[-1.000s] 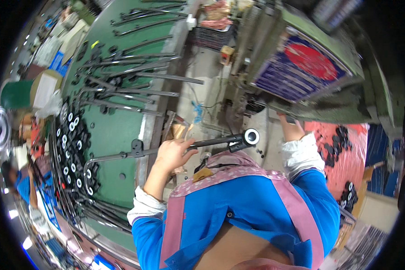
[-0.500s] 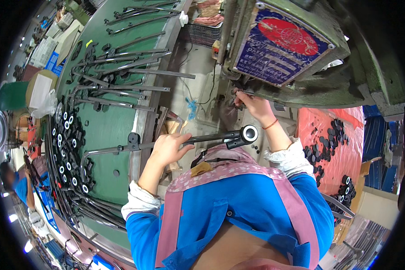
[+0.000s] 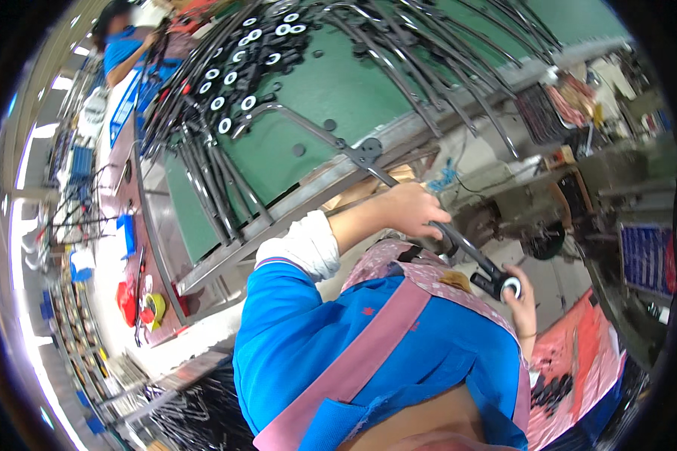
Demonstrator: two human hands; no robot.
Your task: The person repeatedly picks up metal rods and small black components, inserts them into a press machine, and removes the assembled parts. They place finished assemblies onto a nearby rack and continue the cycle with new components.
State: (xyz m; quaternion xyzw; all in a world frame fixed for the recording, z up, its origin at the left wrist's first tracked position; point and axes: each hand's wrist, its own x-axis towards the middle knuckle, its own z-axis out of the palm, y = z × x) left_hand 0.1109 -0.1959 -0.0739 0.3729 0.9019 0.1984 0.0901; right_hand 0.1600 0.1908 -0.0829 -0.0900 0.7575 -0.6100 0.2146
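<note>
A long black metal tube [image 3: 470, 249], bent at its far end, slants from over the green table down to the right across my front. My left hand [image 3: 410, 209] is closed around its middle. At the near end sits a black round fitting [image 3: 490, 284] with a white ring. My right hand [image 3: 523, 302] grips this fitting, thumb by the ring and fingers partly hidden behind it. A flat black round tab [image 3: 370, 150] sticks out from the tube, over the table's metal edge. The bent end lies near several loose black fittings with white rings [image 3: 248, 103].
The green-topped table [image 3: 346, 90] carries several black tubes [image 3: 210, 188] in bundles. At the right stands a dark green machine [image 3: 617, 301]. A red plastic-covered surface [image 3: 572, 338] holds small black parts. Another person [image 3: 124, 52] in blue is at the far left.
The view has swung left. My right hand has come away from the machine and now holds the fitting at the tube's end. My left hand still holds the tube.
</note>
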